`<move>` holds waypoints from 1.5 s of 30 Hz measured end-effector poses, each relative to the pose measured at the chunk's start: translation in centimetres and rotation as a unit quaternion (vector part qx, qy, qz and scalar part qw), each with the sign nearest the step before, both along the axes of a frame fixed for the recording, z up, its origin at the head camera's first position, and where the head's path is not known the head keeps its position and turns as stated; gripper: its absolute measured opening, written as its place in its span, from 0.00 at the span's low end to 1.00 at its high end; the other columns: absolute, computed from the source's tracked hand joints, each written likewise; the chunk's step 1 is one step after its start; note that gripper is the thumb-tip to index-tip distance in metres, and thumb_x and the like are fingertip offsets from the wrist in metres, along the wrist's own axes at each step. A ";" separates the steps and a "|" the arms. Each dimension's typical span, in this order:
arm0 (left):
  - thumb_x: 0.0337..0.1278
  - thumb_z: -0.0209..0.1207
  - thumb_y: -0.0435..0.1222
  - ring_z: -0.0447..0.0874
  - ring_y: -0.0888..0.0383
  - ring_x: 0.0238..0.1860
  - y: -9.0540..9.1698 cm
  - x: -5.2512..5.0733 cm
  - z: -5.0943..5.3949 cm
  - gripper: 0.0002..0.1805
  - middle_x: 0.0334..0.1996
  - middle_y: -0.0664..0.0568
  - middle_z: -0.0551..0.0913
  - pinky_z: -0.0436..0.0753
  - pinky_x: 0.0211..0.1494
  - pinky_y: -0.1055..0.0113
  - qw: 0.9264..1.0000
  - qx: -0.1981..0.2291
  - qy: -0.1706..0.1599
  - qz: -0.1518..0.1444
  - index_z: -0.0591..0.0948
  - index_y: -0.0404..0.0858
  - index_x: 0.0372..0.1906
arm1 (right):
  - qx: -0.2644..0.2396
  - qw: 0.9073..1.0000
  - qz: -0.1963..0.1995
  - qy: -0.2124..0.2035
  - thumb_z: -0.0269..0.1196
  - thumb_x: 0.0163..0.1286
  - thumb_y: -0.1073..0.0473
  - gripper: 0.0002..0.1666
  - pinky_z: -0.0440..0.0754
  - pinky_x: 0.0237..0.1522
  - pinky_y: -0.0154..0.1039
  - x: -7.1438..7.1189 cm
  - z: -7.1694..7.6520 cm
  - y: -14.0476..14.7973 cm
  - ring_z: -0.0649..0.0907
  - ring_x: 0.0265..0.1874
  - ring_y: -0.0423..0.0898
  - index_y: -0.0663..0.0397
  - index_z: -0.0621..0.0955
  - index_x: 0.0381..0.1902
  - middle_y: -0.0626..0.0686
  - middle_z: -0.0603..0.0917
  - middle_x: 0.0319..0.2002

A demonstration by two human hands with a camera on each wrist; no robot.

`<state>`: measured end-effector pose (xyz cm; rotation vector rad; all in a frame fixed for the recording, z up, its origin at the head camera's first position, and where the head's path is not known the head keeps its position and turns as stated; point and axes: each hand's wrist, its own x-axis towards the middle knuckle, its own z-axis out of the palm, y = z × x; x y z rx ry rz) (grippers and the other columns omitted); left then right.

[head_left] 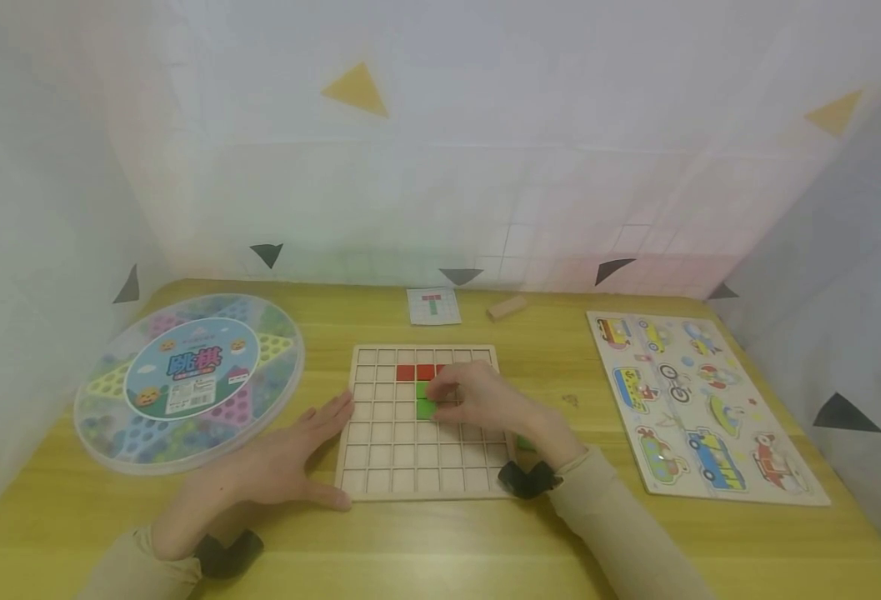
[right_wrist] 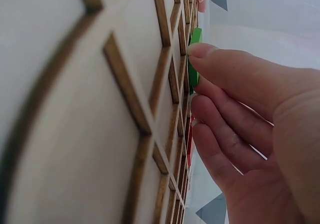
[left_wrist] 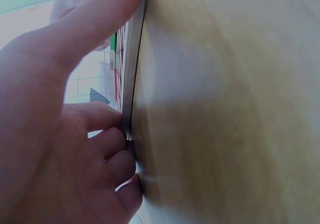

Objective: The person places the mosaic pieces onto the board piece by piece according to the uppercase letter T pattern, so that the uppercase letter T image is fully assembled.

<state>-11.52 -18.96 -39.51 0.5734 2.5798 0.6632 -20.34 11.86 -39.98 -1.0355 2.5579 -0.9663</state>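
A wooden grid board [head_left: 402,482] lies on the table. Red square tiles [head_left: 406,372] fill part of one row near its far side, with green tiles [head_left: 421,389] in the column below. My right hand [head_left: 481,397] is over the board and pinches a green tile [right_wrist: 197,36] between thumb and fingers; the tile stands slightly proud of the grid in the right wrist view. At the board's left edge, my left hand [head_left: 278,462] rests with thumb and fingers spread, touching the rim [left_wrist: 131,69]. The right hand hides some cells.
Behind the board lie a printed card [head_left: 434,308] with a red and green T and a small wooden block [head_left: 507,308]. A round Chinese checkers box [head_left: 275,333] is at left, a picture puzzle board [head_left: 718,400] at right. Something green [head_left: 524,443] shows beneath the right wrist.
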 end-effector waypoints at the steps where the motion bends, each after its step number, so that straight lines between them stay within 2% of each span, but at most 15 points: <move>1: 0.40 0.67 0.70 0.43 0.32 0.78 0.0 0.0 0.0 0.67 0.82 0.52 0.38 0.53 0.76 0.35 1.000 0.002 0.001 -0.002 0.46 0.48 0.81 | 0.000 1.000 -0.001 0.000 0.74 0.60 0.61 0.13 0.85 0.48 0.33 0.0 0.0 0.0 0.86 0.41 0.39 0.53 0.86 0.44 0.45 0.88 0.41; 13: 0.40 0.68 0.69 0.43 0.33 0.78 -0.1 -0.1 -0.3 0.67 0.82 0.54 0.37 0.53 0.77 0.38 1.000 0.007 0.001 -0.005 0.47 0.47 0.81 | 0.013 1.000 -0.012 -0.010 0.74 0.61 0.59 0.14 0.83 0.49 0.32 0.0 -0.1 0.0 0.84 0.41 0.36 0.50 0.86 0.45 0.42 0.88 0.41; 25: 0.39 0.67 0.69 0.43 0.33 0.78 0.0 -0.1 -0.2 0.67 0.82 0.55 0.37 0.52 0.77 0.38 1.000 0.005 -0.002 -0.003 0.47 0.48 0.81 | 0.012 1.000 -0.018 -0.005 0.73 0.61 0.59 0.13 0.84 0.51 0.38 0.0 -0.1 -0.1 0.84 0.43 0.37 0.48 0.86 0.44 0.41 0.88 0.41; 45: 0.40 0.66 0.70 0.43 0.33 0.78 0.0 0.0 -0.1 0.67 0.82 0.54 0.37 0.54 0.77 0.37 1.000 -0.002 -0.001 -0.003 0.46 0.49 0.81 | 0.013 0.999 -0.032 -0.006 0.74 0.60 0.59 0.14 0.83 0.50 0.34 -0.1 -0.2 0.0 0.84 0.42 0.35 0.48 0.86 0.44 0.40 0.88 0.41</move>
